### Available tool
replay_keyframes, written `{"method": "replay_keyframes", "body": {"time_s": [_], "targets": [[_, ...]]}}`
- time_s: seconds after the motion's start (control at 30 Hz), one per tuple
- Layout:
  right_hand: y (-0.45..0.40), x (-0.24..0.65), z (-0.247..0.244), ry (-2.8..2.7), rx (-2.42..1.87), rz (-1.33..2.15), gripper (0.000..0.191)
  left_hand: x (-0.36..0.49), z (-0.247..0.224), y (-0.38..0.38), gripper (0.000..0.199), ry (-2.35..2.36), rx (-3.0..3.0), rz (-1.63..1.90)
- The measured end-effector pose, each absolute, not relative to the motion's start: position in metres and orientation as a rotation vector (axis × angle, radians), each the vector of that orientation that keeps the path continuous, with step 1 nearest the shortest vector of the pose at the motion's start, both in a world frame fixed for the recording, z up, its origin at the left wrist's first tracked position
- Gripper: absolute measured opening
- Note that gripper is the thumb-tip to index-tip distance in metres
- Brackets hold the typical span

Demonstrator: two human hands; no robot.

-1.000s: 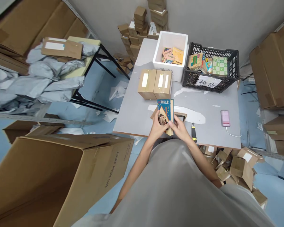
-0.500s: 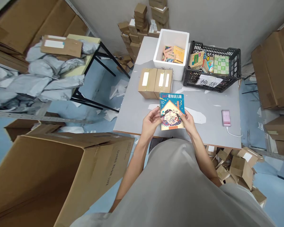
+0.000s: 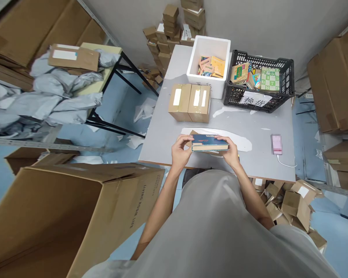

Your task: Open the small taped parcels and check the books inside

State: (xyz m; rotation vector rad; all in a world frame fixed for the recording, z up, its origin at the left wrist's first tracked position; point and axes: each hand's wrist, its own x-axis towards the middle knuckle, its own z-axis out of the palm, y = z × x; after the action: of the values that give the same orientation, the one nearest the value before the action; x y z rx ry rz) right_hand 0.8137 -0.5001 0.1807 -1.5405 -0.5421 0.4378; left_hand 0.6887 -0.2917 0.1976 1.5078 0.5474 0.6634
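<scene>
A thick book [image 3: 210, 142] with a dark blue cover is held up between my two hands, tilted so its pale page edges face me. My left hand [image 3: 181, 152] grips its left end, thumb below and fingers on top. At the right end, my right hand [image 3: 230, 152] closes on it the same way. Under the book, partly hidden, a piece of brown cardboard shows on the grey table [image 3: 258, 127]. Just beyond the book stand two taped cardboard boxes [image 3: 188, 110] with white labels, side by side.
At the table's back are a white foam box [image 3: 193, 63] and a black crate [image 3: 288, 83], both holding books. A phone [image 3: 276, 144] with a cable lies at right. A large open carton [image 3: 133, 204] stands at my left. Grey parcels [image 3: 37, 102] fill the left side.
The book has been tipped from its upright front cover to nearly flat, showing its page edges. Both hands have turned with it and keep their hold.
</scene>
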Motion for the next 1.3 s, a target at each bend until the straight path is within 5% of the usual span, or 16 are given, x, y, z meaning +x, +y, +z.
{"method": "replay_keyframes", "body": {"time_s": [0.23,0.43,0.57,0.8,1.07,1.3], "targets": [[-0.508,0.820,0.169,-0.473,-1.561,0.526,0.094,0.682,0.181,-0.280,0.075,0.614,1.379,0.496],[-0.511,0.828,0.167,-0.392,-1.597,0.617,0.054,0.679,0.165,-0.284,0.057,0.648,1.343,0.355],[-0.521,0.837,0.172,-0.177,-1.519,0.884,0.050,0.672,0.164,-0.283,0.068,0.635,1.278,0.213],[-0.521,0.841,0.195,-0.141,-1.428,1.004,0.035,0.680,0.178,-0.279,0.055,0.594,1.245,0.329],[-0.512,0.832,0.187,-0.117,-1.285,1.063,0.067,0.698,0.211,-0.280,0.051,0.404,1.541,0.518],[-0.496,0.833,0.156,-0.048,-1.164,1.071,0.050,0.707,0.256,-0.328,0.026,0.137,2.109,0.545]]}}
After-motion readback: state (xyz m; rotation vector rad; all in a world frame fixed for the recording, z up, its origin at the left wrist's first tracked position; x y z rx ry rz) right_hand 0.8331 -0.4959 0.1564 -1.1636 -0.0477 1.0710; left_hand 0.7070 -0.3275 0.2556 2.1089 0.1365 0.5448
